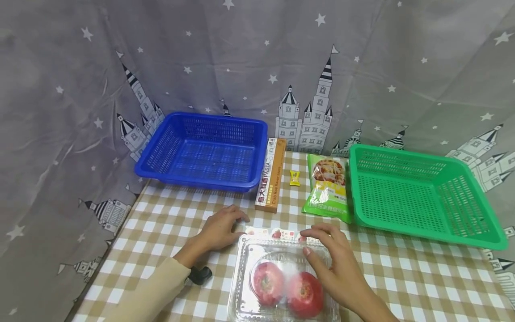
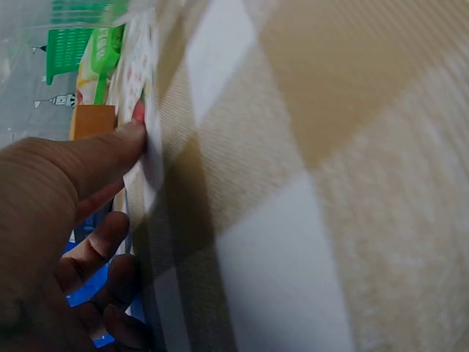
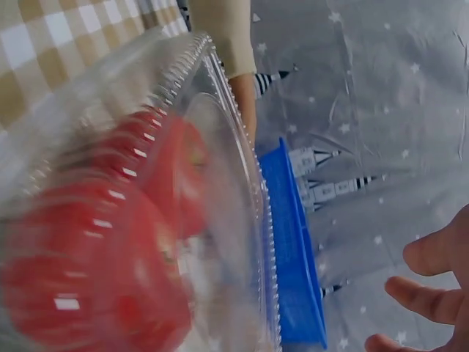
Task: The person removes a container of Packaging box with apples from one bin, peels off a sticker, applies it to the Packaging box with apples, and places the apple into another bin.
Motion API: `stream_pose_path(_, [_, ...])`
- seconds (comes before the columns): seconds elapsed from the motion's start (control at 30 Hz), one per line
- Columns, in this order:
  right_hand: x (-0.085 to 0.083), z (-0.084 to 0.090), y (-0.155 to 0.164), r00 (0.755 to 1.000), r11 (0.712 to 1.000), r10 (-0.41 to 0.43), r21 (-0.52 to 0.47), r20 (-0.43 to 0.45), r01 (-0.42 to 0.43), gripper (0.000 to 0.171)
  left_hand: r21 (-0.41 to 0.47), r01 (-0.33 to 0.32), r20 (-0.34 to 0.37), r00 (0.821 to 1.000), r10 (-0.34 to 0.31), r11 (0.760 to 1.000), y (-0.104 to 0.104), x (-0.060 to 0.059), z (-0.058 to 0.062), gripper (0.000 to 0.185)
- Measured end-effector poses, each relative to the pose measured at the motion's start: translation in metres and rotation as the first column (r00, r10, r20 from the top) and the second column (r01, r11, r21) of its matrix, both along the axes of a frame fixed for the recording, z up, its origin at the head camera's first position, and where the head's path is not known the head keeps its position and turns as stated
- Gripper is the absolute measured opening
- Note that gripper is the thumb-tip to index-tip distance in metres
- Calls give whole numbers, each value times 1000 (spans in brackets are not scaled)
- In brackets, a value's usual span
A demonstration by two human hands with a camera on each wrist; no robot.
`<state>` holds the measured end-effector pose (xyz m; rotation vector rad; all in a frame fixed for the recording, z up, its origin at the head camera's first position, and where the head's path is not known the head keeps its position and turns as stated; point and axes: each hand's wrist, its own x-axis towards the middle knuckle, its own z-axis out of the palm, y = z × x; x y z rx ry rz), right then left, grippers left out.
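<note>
— What are the hands doing?

— The right hand (image 1: 335,264) is lying on top of the clear plastic clamshell (image 1: 245,286), fingers spread and only lightly bent, pressing on the lid rather than gripping it. The left hand (image 1: 220,230) is resting at the box's far left corner; its thumb (image 2: 110,147) is touching the label edge there, and the other fingers are curling loosely — whether they are pinching anything, the blurred wrist view is not letting one tell.

— And the box itself?

— It is sitting on the checked tablecloth (image 1: 161,214) at the near edge, holding two red apples (image 1: 287,288) side by side.

— What is lying beyond it?

— A long orange pasta box (image 1: 271,174), a small yellow packet (image 1: 295,177) and a green food pouch (image 1: 327,188) are lying between a blue basket (image 1: 203,150) on the left and a green basket (image 1: 418,194) on the right. A star-and-castle curtain (image 1: 257,58) is hanging behind.
</note>
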<state>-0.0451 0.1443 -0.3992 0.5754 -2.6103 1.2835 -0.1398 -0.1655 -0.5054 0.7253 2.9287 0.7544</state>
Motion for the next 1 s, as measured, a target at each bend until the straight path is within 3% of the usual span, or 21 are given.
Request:
stream_pose_path(0.13, [-15,1,-11,997,998,56,29,43,-58,30,-4,-5,9,1000,5,1000,5,0,1,20])
stream_pose_path(0.27, [-29,0,-24,992,994,87,56,92,-93,27,40,5,39,999,-7,999,6,-2,4,18])
stream_pose_path(0.4, [-44,-1,-36,986,986,126,95,109,-137,22,185,-5,187,982,-30,983,4,-8,10,22])
stream_pose_path(0.53, [-56,-3,-45,980,975,162,135,111,-177,20,379,-66,344,936,-75,923,2,-13,20,24])
stream_pose_path(0.63, [-62,-4,-52,979,968,179,163,94,-193,22,469,-110,387,918,-92,876,2,-15,29,17])
stream_pose_path(0.73, [-66,-4,-59,980,960,191,197,55,-199,24,521,-170,434,897,-88,836,5,-14,40,9])
stream_pose_path(0.9, [-71,-3,-69,983,945,180,274,21,-179,25,581,-292,519,852,-70,760,17,-10,54,15])
stream_pose_path(1.0, [-72,-3,-73,988,941,152,306,0,-144,26,599,-340,544,837,-57,725,25,-6,61,19])
